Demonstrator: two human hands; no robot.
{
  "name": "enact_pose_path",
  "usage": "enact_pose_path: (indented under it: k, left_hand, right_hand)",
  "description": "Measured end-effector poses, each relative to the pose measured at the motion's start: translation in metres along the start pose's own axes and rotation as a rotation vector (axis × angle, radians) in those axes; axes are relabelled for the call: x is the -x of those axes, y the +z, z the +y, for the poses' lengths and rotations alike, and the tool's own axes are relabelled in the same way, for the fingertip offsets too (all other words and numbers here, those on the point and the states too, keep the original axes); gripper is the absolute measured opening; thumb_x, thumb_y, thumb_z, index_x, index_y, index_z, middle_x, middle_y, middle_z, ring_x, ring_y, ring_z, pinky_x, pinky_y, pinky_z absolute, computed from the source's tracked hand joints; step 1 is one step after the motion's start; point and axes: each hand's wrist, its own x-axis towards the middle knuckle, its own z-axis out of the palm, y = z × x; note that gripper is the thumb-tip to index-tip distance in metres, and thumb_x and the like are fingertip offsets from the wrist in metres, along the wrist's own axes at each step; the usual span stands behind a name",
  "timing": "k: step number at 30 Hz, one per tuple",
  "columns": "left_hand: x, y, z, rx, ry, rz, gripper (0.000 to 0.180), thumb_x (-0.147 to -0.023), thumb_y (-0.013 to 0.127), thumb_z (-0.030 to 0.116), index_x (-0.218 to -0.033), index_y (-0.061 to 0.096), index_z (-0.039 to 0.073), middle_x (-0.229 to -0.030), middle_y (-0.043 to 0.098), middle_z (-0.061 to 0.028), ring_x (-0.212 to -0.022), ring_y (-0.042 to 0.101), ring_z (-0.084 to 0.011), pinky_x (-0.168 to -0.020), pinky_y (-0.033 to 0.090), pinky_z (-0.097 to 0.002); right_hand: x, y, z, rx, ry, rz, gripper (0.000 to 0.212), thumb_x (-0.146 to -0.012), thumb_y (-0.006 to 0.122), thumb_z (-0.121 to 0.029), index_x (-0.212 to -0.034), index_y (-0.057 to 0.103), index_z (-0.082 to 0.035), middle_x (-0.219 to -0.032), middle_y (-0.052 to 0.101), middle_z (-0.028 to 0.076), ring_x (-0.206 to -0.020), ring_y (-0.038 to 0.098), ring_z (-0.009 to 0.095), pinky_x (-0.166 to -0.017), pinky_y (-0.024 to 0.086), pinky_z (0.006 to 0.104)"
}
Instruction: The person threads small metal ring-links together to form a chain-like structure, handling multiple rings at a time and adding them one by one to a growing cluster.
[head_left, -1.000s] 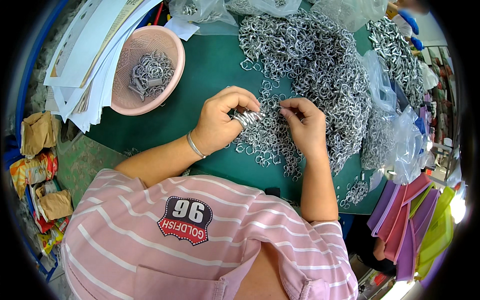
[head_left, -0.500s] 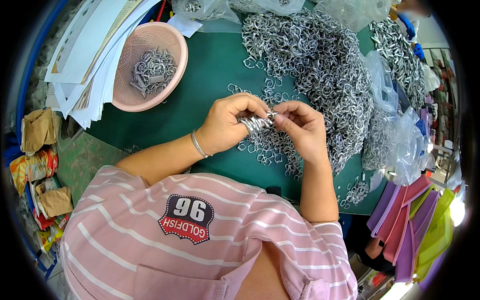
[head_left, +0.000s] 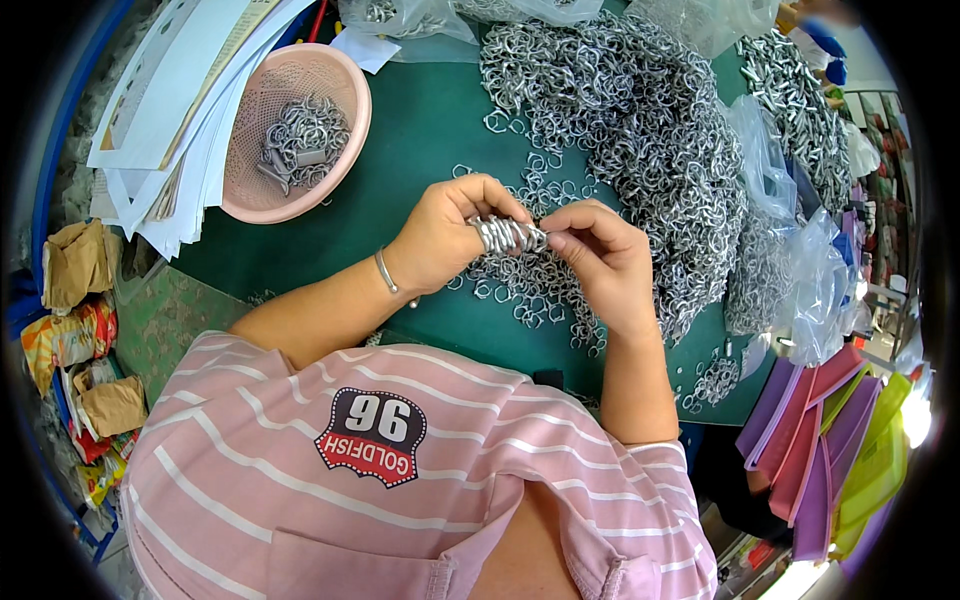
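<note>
My left hand [head_left: 443, 240] is closed around a row of silver metal rings [head_left: 505, 236], stacked side by side and sticking out past the fingertips. At the right end of that row, my right hand [head_left: 598, 252] pinches with thumb and forefinger; it seems to grip the end ring, partly hidden by the fingertips. Beneath and beyond both hands, loose rings [head_left: 540, 300] lie scattered on the green tabletop [head_left: 430, 130]. They run up into a large heap of similar rings [head_left: 650, 130] at the far right.
A pink plastic basket [head_left: 362, 105] with metal pieces stands at the far left, beside a stack of papers [head_left: 160, 90]. Clear plastic bags [head_left: 815, 285] and another heap of metal parts [head_left: 800, 110] are on the right. Purple, pink and green bins [head_left: 810, 450] stand at the lower right.
My left hand has turned slightly, so more of the ring row shows between the hands. The right fingertips stay at the row's end, pinched closer together.
</note>
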Motion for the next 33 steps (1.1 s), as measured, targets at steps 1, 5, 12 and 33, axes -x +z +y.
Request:
enact_pose_path:
  k: [1, 5, 12, 33]
  left_hand:
    - [-0.001, 0.0, 0.0, -0.033, 0.013, 0.015, 0.016, -0.078, 0.063, -0.008, -0.09, 0.059, 0.001, -0.094, 0.063, -0.0098, -0.087, 0.061, -0.0142, -0.078, 0.05, -0.0261]
    - [-0.001, 0.0, -0.004, -0.158, 0.124, 0.066, 0.016, -0.079, 0.063, -0.008, -0.09, 0.058, 0.002, -0.095, 0.062, -0.0099, -0.088, 0.061, -0.0151, -0.079, 0.05, -0.0269]
    - [0.002, 0.005, -0.002, -0.546, 0.484, 0.026, 0.018, -0.078, 0.06, -0.01, -0.09, 0.059, 0.004, -0.091, 0.061, -0.0075, -0.087, 0.059, -0.0156, -0.078, 0.049, -0.0282]
    - [-0.005, -0.006, -0.003, -0.346, 0.437, 0.25, 0.015, -0.081, 0.057, -0.011, -0.091, 0.057, -0.001, -0.094, 0.057, -0.007, -0.087, 0.061, -0.0138, -0.08, 0.051, -0.0251]
  right_hand:
    - [-0.001, 0.002, 0.002, 0.116, -0.16, 0.031, 0.013, -0.081, 0.06, 0.005, -0.093, 0.065, 0.002, -0.081, 0.064, 0.004, -0.068, 0.057, 0.006, -0.058, 0.045, 0.0181]
    - [0.004, 0.012, -0.001, -0.169, 0.107, 0.161, 0.01, -0.08, 0.06, 0.004, -0.089, 0.064, 0.003, -0.076, 0.063, 0.002, -0.064, 0.057, 0.006, -0.057, 0.045, 0.0179]
    - [0.007, 0.011, -0.008, -0.002, 0.157, 0.246, 0.008, -0.078, 0.062, 0.001, -0.086, 0.064, 0.002, -0.073, 0.061, 0.002, -0.062, 0.056, 0.006, -0.057, 0.045, 0.019]
    - [0.005, 0.045, 0.004, 0.708, -0.213, -0.039, 0.02, -0.068, 0.072, -0.008, -0.084, 0.062, -0.003, -0.082, 0.053, 0.008, -0.077, 0.052, 0.029, -0.067, 0.044, 0.0389]
